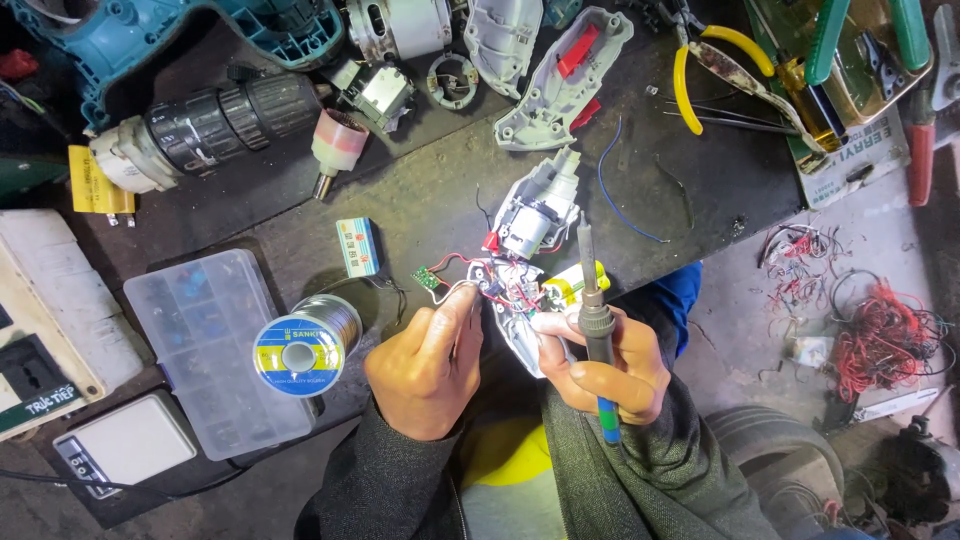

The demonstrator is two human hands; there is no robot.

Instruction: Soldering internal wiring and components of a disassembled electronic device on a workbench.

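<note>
two hands [425, 370], one soldering iron [592, 310], one solder spool [305, 345], one clear plastic box [215, 345], two grey shell halves [560, 85]

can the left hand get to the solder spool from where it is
Probably yes. The left hand pinches a thin wire by the opened tool, and the solder spool lies just to its left on the bench with nothing between them, though it would have to let the wire go.

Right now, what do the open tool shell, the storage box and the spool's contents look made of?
Tool shell: light grey moulded plastic, matte, going by its ribs and smooth curved edges. Storage box: clear plastic, slightly cloudy; small parts show through the lid. Spool: wound with thin silvery, shiny metal wire, probably solder; the right hand holds a soldering iron.
</note>
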